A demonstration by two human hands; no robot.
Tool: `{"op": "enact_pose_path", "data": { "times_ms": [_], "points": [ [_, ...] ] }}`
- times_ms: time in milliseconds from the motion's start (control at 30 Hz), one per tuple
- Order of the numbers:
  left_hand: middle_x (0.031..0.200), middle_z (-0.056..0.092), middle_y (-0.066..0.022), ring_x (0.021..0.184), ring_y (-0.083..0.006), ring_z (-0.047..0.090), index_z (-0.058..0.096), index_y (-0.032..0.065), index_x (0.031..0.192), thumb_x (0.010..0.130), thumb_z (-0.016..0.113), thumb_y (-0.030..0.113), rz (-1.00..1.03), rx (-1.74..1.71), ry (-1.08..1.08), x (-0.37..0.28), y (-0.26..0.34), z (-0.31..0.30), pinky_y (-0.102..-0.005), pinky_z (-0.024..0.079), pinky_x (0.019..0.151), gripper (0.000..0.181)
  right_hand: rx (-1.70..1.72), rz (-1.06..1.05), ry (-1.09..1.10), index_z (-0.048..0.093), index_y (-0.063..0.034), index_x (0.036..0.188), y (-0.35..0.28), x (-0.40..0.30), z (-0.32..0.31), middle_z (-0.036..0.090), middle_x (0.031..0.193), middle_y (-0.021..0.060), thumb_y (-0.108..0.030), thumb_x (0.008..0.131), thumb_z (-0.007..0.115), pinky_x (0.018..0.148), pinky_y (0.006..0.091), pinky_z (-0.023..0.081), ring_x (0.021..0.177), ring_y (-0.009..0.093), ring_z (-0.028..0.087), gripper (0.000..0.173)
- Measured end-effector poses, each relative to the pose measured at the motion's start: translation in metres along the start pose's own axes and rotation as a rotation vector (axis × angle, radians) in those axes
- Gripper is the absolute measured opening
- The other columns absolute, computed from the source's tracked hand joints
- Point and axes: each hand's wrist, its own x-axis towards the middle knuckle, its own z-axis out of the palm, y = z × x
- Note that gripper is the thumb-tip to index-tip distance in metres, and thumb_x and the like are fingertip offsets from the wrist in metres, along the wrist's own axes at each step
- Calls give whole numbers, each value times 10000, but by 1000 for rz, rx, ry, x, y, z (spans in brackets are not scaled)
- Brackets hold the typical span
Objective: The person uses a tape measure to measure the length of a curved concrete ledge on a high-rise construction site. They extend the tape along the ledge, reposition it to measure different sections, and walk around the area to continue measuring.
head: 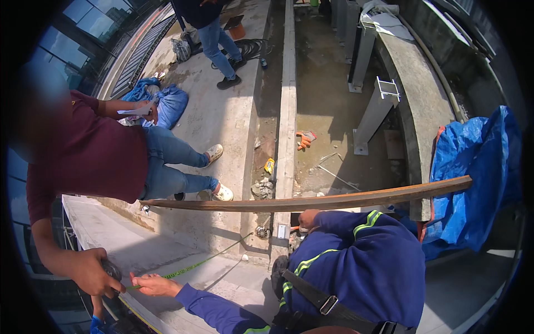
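My left hand (156, 286) pinches the green blade of a tape measure (187, 269). The blade slants up and right towards the kerb. A co-worker's hand beside mine holds the dark tape case (111, 270). My right hand (308, 219) is curled just below a long rusty steel bar (267, 205). Its fingers are partly hidden, and whether they touch the bar is unclear. The bar spans from the left ledge, over the concrete kerb, to the blue tarpaulin (467, 154) at right.
A co-worker in a maroon shirt stands at left, holding paper. Another person stands farther back near coiled black cable (252, 49). Grey steel posts (373, 121) rise at right. Orange gloves (306, 140) and rubble (263, 188) lie around the concrete kerb (288, 125).
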Motion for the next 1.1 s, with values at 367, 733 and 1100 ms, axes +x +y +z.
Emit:
{"op": "enact_pose_path", "data": {
  "times_ms": [367, 733, 1100],
  "points": [
    [657, 302, 55, 539, -72, 294, 648, 72, 1284, 1100, 376, 540, -97, -95, -35, 23, 23, -67, -246, 270, 448, 572, -70, 74, 0, 790, -95, 1084, -2, -35, -10, 753, 1097, 211, -324, 880, 624, 921, 490, 560, 1066, 399, 718, 350],
    [625, 314, 66, 475, -38, 290, 596, 42, 1266, 1103, 382, 573, -126, -212, -233, 39, -14, -66, -233, 249, 401, 595, 15, 2, -16, 784, -128, 1134, -1, -74, 7, 765, 1124, 157, -371, 888, 655, 951, 454, 551, 1062, 357, 718, 369],
    [620, 306, 80, 493, -26, 275, 582, 14, 1301, 1097, 376, 600, -131, -130, -330, -3, -8, -98, -232, 240, 448, 654, -132, -556, -510, 536, -123, 1519, -247, -25, -91, 732, 1213, 192, -370, 906, 711, 964, 449, 522, 1102, 366, 692, 684]
  ]
}}
